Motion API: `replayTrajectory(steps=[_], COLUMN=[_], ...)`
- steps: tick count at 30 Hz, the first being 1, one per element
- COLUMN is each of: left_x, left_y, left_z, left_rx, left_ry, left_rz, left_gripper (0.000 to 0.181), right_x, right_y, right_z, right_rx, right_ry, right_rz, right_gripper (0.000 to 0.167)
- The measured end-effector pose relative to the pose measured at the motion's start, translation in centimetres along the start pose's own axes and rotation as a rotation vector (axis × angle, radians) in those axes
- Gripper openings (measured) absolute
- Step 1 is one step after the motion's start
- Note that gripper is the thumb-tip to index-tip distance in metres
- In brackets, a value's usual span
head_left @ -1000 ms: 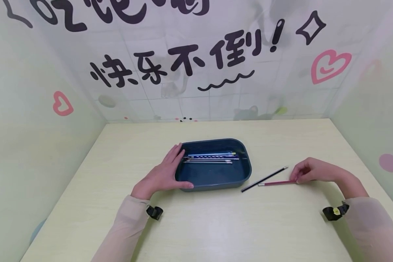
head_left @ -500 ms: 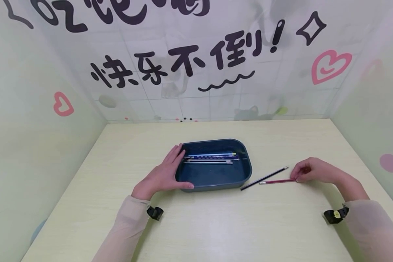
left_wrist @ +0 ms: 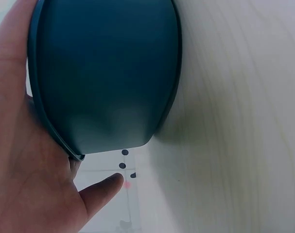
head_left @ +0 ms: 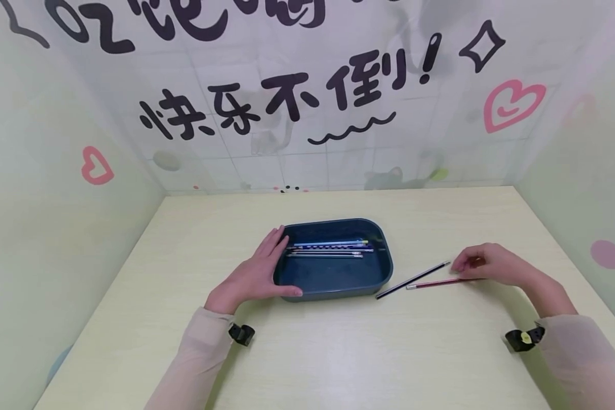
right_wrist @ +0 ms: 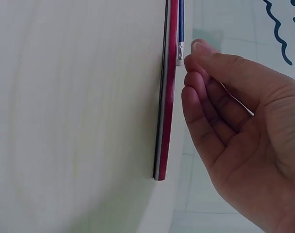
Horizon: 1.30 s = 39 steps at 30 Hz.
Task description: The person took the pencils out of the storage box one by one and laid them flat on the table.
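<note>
The left hand [head_left: 253, 278] lay spread wide along the left end of a dark blue box [head_left: 333, 273], near the centre of the head view, with its thumb on the near rim and its other fingers by the far left corner. The left wrist view showed that hand against the outer edge of the box.

Inside the box, toward its far side, several pencils [head_left: 333, 247] lay side by side, running left to right; one was light blue, another dark with a pale pattern.

To the right of the box, a red pencil [head_left: 435, 283] with a silvery left end lay on the pale counter [head_left: 338, 364], its right part passing beneath the right hand [head_left: 497, 265]. That hand was loosely curled and narrow, holding nothing: in the right wrist view its fingertips were just beside the red pencil, apart from it, and a dark stripe showed along the pencil's side. A dark blue pencil [head_left: 412, 281] slanted from beside the box's lower right corner up toward the right hand; whether it touched the red one could not be told.

Each wrist carried a small black device [head_left: 242, 334] below a pale sleeve [head_left: 192, 347]. The back wall [head_left: 348, 165] bore large dark characters [head_left: 289, 97] across the top of the frame.
</note>
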<state>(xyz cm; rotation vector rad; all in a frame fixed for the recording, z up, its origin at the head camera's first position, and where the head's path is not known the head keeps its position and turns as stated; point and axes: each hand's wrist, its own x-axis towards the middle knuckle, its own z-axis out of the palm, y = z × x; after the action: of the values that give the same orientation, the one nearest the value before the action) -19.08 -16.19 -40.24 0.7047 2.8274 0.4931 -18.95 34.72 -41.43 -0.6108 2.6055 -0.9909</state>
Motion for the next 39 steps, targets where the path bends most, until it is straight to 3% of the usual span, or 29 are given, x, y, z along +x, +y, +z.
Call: replayTrajectory(steps=[8,20,34,39], left_x=[0.1,0.4,0.9,1.0], left_y=[-0.3,-0.5,-1.0,-1.1], left_z=[0.0,-0.2,-0.1,0.0], left_rx=[-0.016,-0.024,-0.013,-0.03], left_ry=[0.0,-0.007,0.003,0.007], left_rz=[0.009,0.026,0.038,0.041], left_gripper=[0.12,0.121,0.122,0.123], right_x=[0.0,1.0,3.5,4.5], right_y=[-1.0,-2.9,-5.3,-6.2], right_z=[0.1,0.4,1.0,1.4], right_rx=[0.014,0.046,0.177,0.177], right_ry=[0.016,0.055,-0.005,-0.002], right_rz=[0.022,-0.011,-0.06,-0.068], right_gripper=[0.012,0.014,0.022,0.023])
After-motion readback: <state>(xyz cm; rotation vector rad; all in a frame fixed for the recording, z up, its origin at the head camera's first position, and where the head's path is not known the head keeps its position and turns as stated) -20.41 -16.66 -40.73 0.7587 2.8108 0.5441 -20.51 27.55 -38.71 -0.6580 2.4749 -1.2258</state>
